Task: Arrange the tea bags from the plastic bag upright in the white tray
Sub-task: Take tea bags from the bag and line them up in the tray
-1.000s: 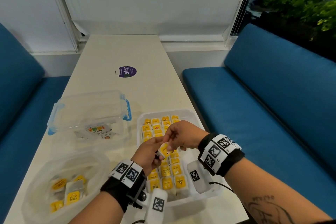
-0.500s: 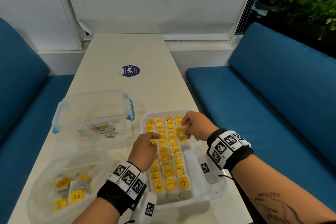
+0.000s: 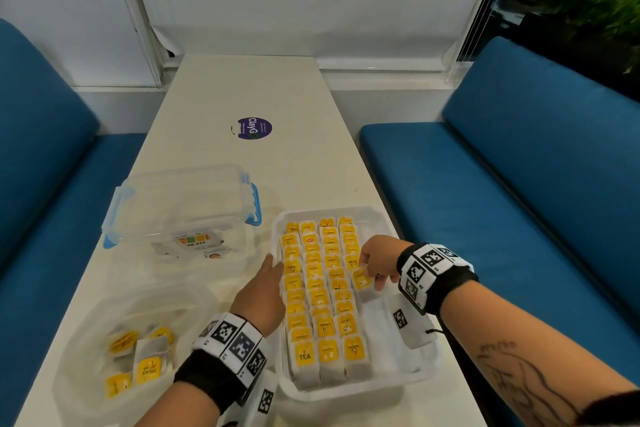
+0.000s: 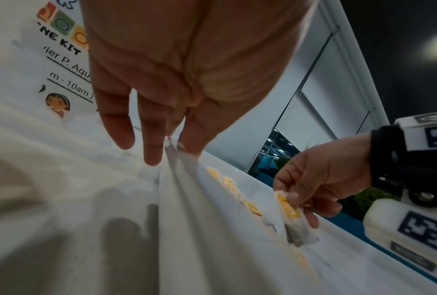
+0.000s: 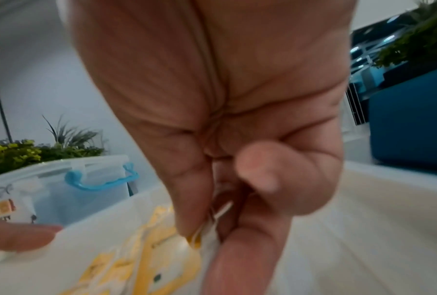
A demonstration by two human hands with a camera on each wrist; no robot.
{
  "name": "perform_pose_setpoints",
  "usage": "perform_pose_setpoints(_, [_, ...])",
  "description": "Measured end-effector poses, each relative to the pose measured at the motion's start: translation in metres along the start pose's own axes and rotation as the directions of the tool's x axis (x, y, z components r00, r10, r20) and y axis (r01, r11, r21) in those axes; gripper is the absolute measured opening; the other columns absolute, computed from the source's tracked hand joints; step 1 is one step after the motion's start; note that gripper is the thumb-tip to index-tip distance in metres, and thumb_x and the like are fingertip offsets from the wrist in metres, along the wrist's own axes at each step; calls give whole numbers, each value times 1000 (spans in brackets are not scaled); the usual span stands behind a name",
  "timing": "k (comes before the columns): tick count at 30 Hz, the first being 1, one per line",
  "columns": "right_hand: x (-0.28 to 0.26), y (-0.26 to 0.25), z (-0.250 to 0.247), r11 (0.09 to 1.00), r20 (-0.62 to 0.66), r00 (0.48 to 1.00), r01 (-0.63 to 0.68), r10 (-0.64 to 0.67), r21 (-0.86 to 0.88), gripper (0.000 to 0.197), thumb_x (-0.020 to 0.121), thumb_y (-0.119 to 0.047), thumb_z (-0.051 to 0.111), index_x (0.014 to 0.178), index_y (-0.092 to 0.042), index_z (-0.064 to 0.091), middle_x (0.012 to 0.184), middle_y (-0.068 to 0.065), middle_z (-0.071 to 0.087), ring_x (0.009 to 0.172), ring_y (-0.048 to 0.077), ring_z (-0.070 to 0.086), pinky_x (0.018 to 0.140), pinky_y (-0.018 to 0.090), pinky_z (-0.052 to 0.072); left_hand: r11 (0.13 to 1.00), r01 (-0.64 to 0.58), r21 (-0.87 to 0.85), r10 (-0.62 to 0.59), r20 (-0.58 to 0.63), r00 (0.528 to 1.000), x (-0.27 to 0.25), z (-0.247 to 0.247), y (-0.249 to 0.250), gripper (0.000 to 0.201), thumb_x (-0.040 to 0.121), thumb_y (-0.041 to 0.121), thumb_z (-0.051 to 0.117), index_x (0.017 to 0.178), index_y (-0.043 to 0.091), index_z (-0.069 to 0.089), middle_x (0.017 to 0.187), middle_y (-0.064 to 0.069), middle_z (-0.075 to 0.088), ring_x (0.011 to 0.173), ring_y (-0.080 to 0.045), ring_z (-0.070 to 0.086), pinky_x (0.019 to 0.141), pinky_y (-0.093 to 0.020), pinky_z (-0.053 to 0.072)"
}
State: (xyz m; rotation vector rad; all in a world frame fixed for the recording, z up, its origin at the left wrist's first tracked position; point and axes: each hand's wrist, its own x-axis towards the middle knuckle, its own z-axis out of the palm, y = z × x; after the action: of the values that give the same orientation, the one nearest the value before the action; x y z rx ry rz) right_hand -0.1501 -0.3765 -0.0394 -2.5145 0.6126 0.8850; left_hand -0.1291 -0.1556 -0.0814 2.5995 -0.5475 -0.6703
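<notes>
Careful: your right hand pinches tea bag by top edge, over right column of white tray. Left hand has fingers straight, touching tray's left rim. Risk: bag likely tips flat or knocks neighbours if released off-line. More bags wait in plastic bag. Pale table, clear box, blue sofas either side.

We cannot read the small print on most yellow tea bag tags in the white tray. The clear box's label is cut off by the left hand. The right wrist view is blurred.
</notes>
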Motion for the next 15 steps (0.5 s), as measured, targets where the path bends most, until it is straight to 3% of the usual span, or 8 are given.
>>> perform_pose_setpoints(2, [10,-4,5,997,59,998,-35,39,-67,30,90,-8,55,119,-1,59,94,7,67,60,10,60,46,16,49,1000,-5,-24,5,-3,1000,1,0,0,63,94,5,41,149,22,15,159,6,-4,140,-13,30,105,-25,33])
perform_pose_setpoints(4, [18,-5,10,987,85,993,-70,83,-145,33,92,-11,55,121,3,57,110,11,67,83,19,66,75,26,55,999,-3,-46,3,1,1000,1,0,-1,63,94,5,41,149,23,16,159,7,-4,139,-13,30,105,-25,33])
perform_pose_setpoints(5, [21,-6,11,985,80,992,-81,94,-150,31,90,-9,58,119,4,57,107,11,67,85,20,66,78,30,55,999,-2,-55,2,3,1000,1,0,-1,63,94,5,41,149,23,17,159,7,-3,139,-13,30,105,-25,33])
perform_pose_setpoints(7, [34,-3,12,991,56,995,-77,84,-108,26,85,-5,62,110,1,62,96,10,65,71,18,64,70,29,56,998,-2,-67,2,5,1000,2,-1,-2,62,94,5,42,149,24,18,159,7,-3,140,-13,30,106,-24,32])
perform_pose_setpoints(10, [48,2,17,972,40,990,-126,136,-198,38,85,-25,67,116,-5,62,108,5,65,91,18,59,96,32,47,997,-4,-83,5,5,1000,2,0,-4,63,94,5,43,149,24,19,159,8,-3,140,-12,29,106,-23,31])
perform_pose_setpoints(13, [41,2,13,980,52,983,-173,179,-96,41,92,-23,57,127,-2,55,119,7,61,94,20,56,94,29,45,995,-2,-97,2,7,1000,3,1,-5,63,94,5,43,149,25,19,159,8,-2,140,-12,27,106,-23,30])
perform_pose_setpoints(15, [39,-1,12,989,109,984,-139,142,-41,38,89,-8,58,126,3,55,114,12,61,85,24,63,79,28,55,995,-1,-101,3,13,1000,2,1,-5,63,94,5,42,148,24,19,159,8,-2,141,-11,26,107,-23,29])
